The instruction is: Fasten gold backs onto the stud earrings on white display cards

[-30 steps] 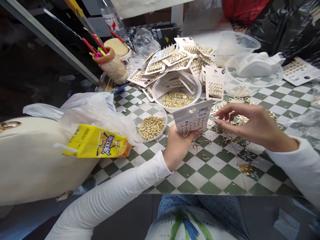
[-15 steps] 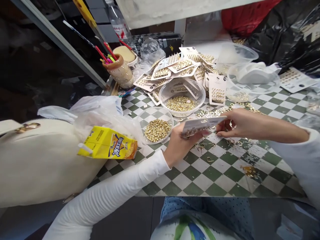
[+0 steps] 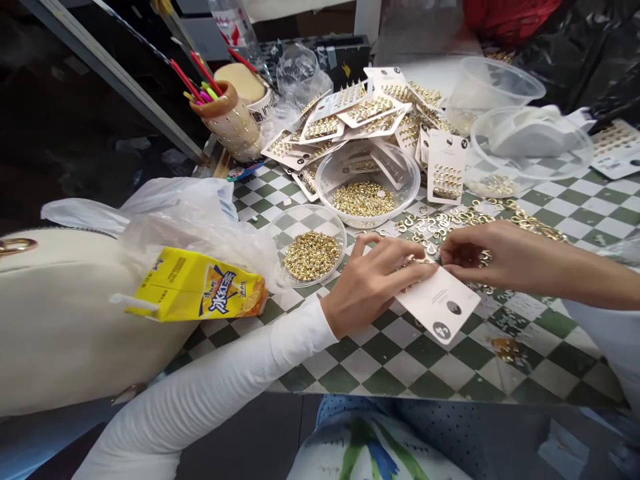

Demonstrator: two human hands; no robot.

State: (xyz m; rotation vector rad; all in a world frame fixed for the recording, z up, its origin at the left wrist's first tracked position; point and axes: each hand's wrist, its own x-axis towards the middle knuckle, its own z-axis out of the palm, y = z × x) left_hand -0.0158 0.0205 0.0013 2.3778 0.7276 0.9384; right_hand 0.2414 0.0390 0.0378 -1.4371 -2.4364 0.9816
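A white card [image 3: 447, 303] with gold pieces along its covered end is gripped by my left hand [image 3: 373, 280], fingers across its top. The printed end tilts toward the table's near side. At the card's far edge, my right hand [image 3: 493, 253] has its thumb and forefinger pinched together. Small gold hooks [image 3: 485, 259] show within its curled fingers; what the fingertips pinch is hidden. Loose gold hooks [image 3: 450, 220] lie scattered just beyond both hands. To the left are a shallow clear dish [image 3: 340, 230] of gold beads and a deeper clear tub [image 3: 413, 183] with more.
A pile of filled cards [image 3: 360, 110] rises behind the tub. Clear containers [image 3: 583, 150] stand at the back right. A yellow drink carton [image 3: 195, 287] lies by a cream bag [image 3: 75, 320] on the left. Behind them stands a pen holder [image 3: 233, 123]. The checkered table [image 3: 370, 363] ends close to my lap.
The card has turned from nearly edge-on to lying flatter, printed end now toward me. My left hand has rolled over on top of it. The view has shifted slightly.
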